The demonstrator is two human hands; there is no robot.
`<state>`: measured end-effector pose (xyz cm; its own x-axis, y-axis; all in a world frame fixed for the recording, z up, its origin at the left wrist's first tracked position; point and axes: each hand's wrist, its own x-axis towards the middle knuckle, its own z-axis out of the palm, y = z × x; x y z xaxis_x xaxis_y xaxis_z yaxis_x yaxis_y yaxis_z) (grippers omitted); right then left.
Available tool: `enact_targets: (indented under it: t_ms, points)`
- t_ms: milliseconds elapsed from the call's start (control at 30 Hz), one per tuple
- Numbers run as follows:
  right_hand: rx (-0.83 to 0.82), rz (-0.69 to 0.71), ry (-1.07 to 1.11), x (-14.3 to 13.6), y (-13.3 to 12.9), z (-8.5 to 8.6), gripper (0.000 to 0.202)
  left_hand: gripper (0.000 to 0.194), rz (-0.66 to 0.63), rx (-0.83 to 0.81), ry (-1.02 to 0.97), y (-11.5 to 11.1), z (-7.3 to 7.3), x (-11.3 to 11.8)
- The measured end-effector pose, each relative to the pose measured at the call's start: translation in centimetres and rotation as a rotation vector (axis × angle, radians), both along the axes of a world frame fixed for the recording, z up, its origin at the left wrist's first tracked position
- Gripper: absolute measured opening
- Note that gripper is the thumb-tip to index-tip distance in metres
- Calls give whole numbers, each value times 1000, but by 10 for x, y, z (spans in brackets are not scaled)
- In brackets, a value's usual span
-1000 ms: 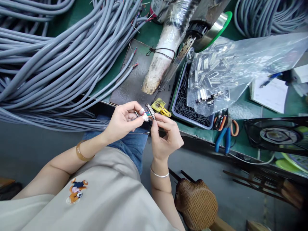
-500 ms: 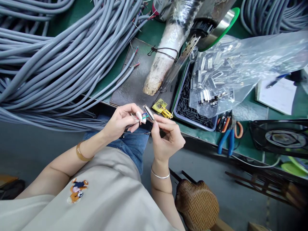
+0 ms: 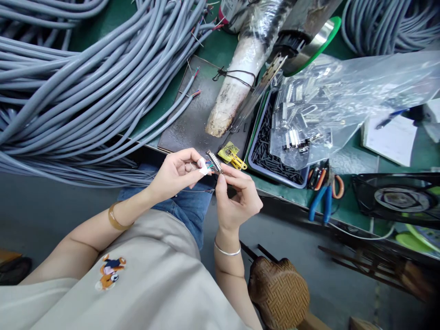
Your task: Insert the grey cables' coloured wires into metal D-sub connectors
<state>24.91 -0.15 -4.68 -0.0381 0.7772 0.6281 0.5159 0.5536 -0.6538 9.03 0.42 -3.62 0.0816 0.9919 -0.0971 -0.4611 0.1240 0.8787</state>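
Observation:
Between thumb and fingers, my left hand [image 3: 179,170] pinches the end of a grey cable; white wrapping covers a fingertip or two. Thin coloured wires [image 3: 210,166], green and red among them, stick out toward a metal multi-pin connector [image 3: 214,161]. My right hand [image 3: 238,191] is closed on the lower end of that connector, holding it tilted in front of the bench edge. Wire tips and connector pins lie close together; whether they touch I cannot tell. Just beyond, a yellow clip [image 3: 236,160] with a yellow pad [image 3: 228,150] lies on the bench.
Grey cables [image 3: 103,91] cover the bench's left. A white wrapped tube [image 3: 228,101] points toward me. On the right are a tray [image 3: 254,158] of small black sleeves, a plastic bag [image 3: 343,101] of connectors, blue-handled pliers [image 3: 321,201] and a fan [image 3: 398,199]. A stool [image 3: 280,293] stands below.
My left thumb has straightened and pressed closer over the wires, near the connector. My right hand keeps its hold on the connector. The view has shifted slightly.

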Motion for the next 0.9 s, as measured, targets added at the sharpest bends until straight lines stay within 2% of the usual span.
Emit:
enact_targets:
  t_ms: [200, 367, 600, 900]
  points:
    - [140, -27, -161, -1, 9, -2, 13, 29, 143, 7, 187, 7, 8, 9]
    - [99, 2, -98, -3, 18, 1, 13, 22, 229, 71, 256, 17, 7, 13]
    - [100, -16, -70, -4, 25, 3, 10, 18, 285, 143, 413, 25, 10, 16]
    - [92, -4, -44, -4, 33, 7, 10, 17, 315, 155, 467, 27, 12, 19]
